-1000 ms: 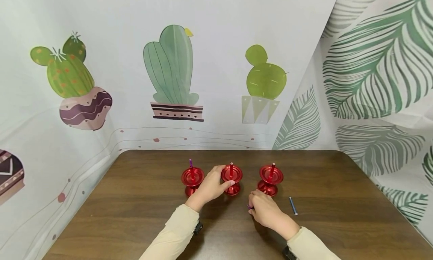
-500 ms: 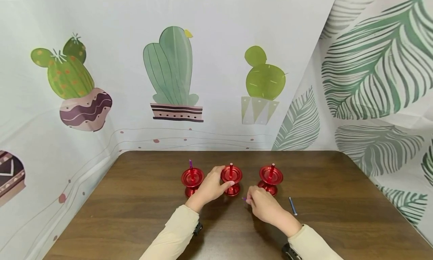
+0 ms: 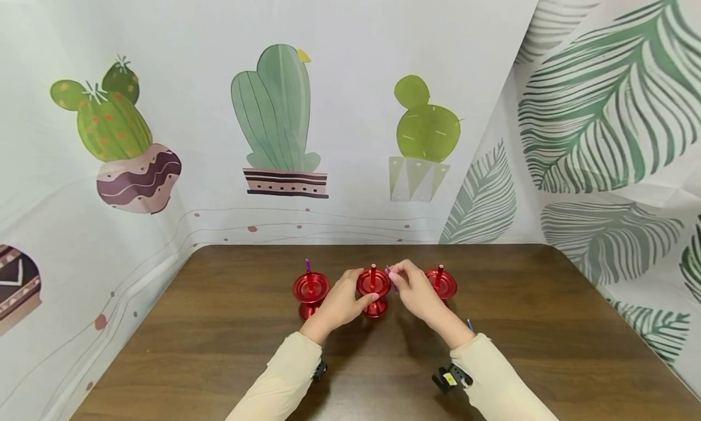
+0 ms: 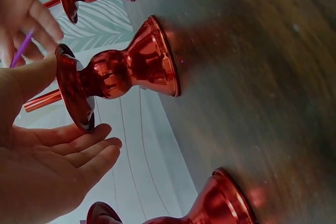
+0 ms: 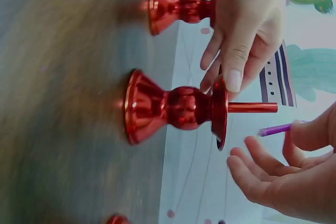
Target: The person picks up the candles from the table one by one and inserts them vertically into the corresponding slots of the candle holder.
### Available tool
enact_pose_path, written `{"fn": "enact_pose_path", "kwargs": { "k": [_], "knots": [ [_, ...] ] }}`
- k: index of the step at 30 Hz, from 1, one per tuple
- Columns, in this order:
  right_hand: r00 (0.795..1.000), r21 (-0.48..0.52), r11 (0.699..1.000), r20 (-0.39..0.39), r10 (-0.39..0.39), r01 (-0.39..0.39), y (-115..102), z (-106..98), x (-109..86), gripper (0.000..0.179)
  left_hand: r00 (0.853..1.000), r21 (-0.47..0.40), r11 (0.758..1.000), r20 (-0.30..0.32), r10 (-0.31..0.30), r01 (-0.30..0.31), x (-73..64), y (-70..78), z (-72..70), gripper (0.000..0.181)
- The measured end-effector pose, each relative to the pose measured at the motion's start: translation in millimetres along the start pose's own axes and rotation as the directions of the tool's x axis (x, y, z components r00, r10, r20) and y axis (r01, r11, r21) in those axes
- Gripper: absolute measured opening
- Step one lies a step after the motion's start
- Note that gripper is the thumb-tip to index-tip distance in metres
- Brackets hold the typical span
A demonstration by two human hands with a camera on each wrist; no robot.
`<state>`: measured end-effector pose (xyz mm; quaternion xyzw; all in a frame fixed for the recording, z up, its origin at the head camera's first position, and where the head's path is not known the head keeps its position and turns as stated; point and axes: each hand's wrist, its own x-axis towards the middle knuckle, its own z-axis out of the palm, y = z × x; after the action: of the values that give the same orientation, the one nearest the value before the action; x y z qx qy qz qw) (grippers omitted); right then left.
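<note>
Three red metal candle holders stand upright in a row on the table. With thumb and fingers on opposite sides of its dish, my left hand (image 3: pixel 341 302) grips the rim of the middle candle holder (image 5: pixel 189 107), whose upright tube has nothing in its top. My right hand (image 3: pixel 415 292) pinches a thin purple candle (image 5: pixel 274 129) between thumb and finger, just right of that tube and apart from it. A purple candle (image 3: pixel 308 265) stands in the tube of the left candle holder (image 3: pixel 310 288). Partly behind my right hand is the right candle holder (image 3: pixel 445 285), its tube without a candle.
A blue candle (image 3: pixel 470 325) lies on the wooden table (image 3: pixel 526 323) at the right, mostly hidden by my right forearm. Behind the table's far edge hangs a white cloth (image 3: pixel 350 104) printed with cacti and leaves.
My right hand has lifted the purple candle from near the table, moving it up and left to beside the middle holder's tube. My left hand keeps its place on the rim.
</note>
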<state>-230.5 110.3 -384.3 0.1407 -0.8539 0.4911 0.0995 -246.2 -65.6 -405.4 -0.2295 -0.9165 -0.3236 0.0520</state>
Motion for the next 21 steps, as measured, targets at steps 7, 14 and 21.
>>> {"fn": "enact_pose_path", "kwargs": {
  "k": [7, 14, 21],
  "knots": [
    [1.0, 0.261, 0.965, -0.021, 0.003, 0.003, -5.9, 7.9, 17.8, 0.011, 1.0, -0.005, 1.0, 0.013, -0.015, 0.015, -0.3, 0.8, -0.3, 0.063],
    [0.993, 0.342, 0.934, -0.094, -0.074, 0.102, -17.0, 15.1, 26.7, 0.009, 1.0, -0.008, 1.0, 0.002, 0.002, -0.002, 0.1, -1.2, 1.8, 0.063],
    [0.988, 0.339, 0.931, -0.118, -0.097, 0.132, -32.5, 15.9, 26.1, 0.013, 1.0, -0.012, 1.0, 0.003, 0.004, -0.004, 0.2, -0.7, 0.1, 0.063]
  ]
}}
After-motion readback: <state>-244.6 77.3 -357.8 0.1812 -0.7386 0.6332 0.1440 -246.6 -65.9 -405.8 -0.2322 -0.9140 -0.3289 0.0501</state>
